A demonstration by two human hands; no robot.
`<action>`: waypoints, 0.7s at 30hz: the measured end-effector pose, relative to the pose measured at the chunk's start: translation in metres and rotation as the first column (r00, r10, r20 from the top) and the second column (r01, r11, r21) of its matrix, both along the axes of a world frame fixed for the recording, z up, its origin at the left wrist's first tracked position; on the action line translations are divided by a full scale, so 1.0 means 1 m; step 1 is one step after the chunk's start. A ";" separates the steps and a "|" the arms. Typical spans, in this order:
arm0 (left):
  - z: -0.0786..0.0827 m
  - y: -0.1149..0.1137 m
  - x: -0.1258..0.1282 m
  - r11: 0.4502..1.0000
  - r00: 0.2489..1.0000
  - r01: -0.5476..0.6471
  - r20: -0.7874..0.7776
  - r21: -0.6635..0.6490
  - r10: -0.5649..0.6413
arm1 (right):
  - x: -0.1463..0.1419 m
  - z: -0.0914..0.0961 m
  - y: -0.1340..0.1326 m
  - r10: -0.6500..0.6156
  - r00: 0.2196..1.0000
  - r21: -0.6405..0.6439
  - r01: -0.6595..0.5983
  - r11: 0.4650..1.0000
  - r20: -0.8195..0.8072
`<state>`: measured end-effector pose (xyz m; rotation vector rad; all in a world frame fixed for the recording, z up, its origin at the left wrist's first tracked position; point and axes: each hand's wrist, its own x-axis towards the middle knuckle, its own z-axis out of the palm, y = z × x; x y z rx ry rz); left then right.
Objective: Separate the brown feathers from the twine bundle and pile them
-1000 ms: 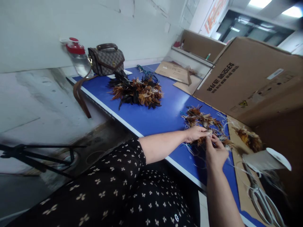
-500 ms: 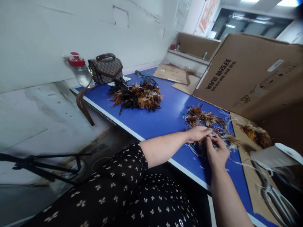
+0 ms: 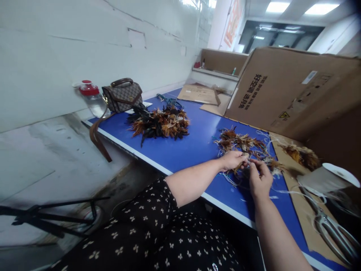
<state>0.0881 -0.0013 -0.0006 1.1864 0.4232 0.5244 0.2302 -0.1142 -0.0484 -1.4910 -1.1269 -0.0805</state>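
Observation:
Near the table's right side, my left hand [image 3: 233,160] pinches the pale quill end of a small feather bunch [image 3: 244,156]. Close beside it my right hand [image 3: 261,177] has thumb and forefinger drawn together at thin white string [image 3: 282,191], which trails right toward a spool [image 3: 329,177]. The exact spot where fingers, quills and string meet is small and blurred. Under and behind both hands lies a loose strip of brown and cream feathers [image 3: 237,140] with pale strings hanging from it.
A larger heap of black and rust feathers [image 3: 160,122] lies on the blue table [image 3: 197,131]. Beyond it stand a handbag [image 3: 122,94] and a water bottle [image 3: 91,98]. Scissors [image 3: 332,233] rest on cardboard [image 3: 299,203] at right, before a big carton [image 3: 282,90]. More feathers [image 3: 301,156] sit there.
My right hand has moved slightly away from the left fingertips, opening a small gap. My left hand keeps its pinch. The whole view has tilted up a little.

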 end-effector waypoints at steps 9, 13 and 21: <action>0.002 0.006 -0.002 0.989 0.992 -0.110 -0.056 0.094 0.115 | 0.001 -0.001 -0.002 -0.102 0.994 -0.040 0.103 0.994 0.028; 0.003 0.014 -0.001 0.938 0.947 -0.313 -0.017 0.150 0.319 | 0.003 -0.001 -0.002 -0.151 0.987 -0.031 0.153 0.988 0.059; 0.001 0.005 -0.010 0.856 0.957 -0.282 0.064 0.434 0.283 | -0.002 0.005 0.001 -0.136 0.970 -0.019 0.142 0.990 0.201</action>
